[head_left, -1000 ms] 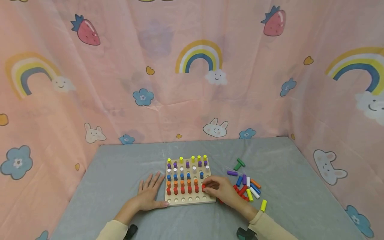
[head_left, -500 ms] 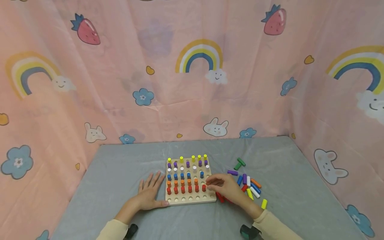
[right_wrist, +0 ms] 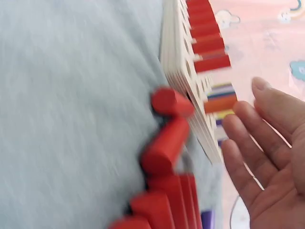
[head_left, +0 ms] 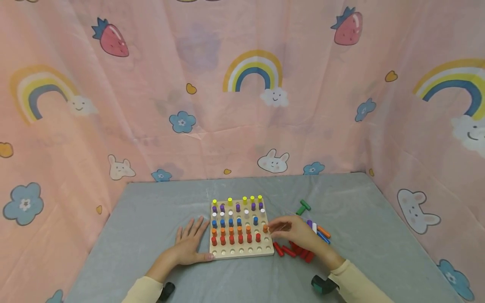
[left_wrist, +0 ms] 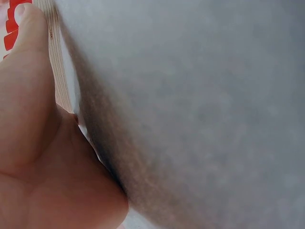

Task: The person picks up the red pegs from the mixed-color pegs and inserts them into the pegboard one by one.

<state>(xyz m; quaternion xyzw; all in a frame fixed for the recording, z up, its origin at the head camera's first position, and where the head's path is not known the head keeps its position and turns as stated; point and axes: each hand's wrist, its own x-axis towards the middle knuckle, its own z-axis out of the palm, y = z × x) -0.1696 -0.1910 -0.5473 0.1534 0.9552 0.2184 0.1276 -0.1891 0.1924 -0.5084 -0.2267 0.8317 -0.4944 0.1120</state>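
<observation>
A wooden pegboard [head_left: 242, 253] with rows of coloured pegs lies mid-table in the head view. My left hand [head_left: 188, 248] is spread flat on its left side, the thumb touching the near-left corner; the left wrist view shows that thumb [left_wrist: 31, 43] on the edge. At the board's right edge hovers my right hand [head_left: 293, 232], beside an orange peg [head_left: 265, 228] standing in the last column. In the right wrist view, the fingers [right_wrist: 257, 138] are apart from the orange peg [right_wrist: 220, 103], and nothing is held. A red peg [head_left: 258, 237] stands in the red row.
Loose red pegs [head_left: 289, 251] lie right of the board, partly beneath the right hand. Farther right are blue [head_left: 323, 237], orange [head_left: 323, 231] and white pegs, with green pegs [head_left: 305, 205] behind. A patterned pink cloth [head_left: 242, 139] hangs around the grey table [head_left: 163, 206].
My right hand has let go of the red peg in the red row and drawn back to the right. The orange peg at the right edge now shows. My left hand stays put.
</observation>
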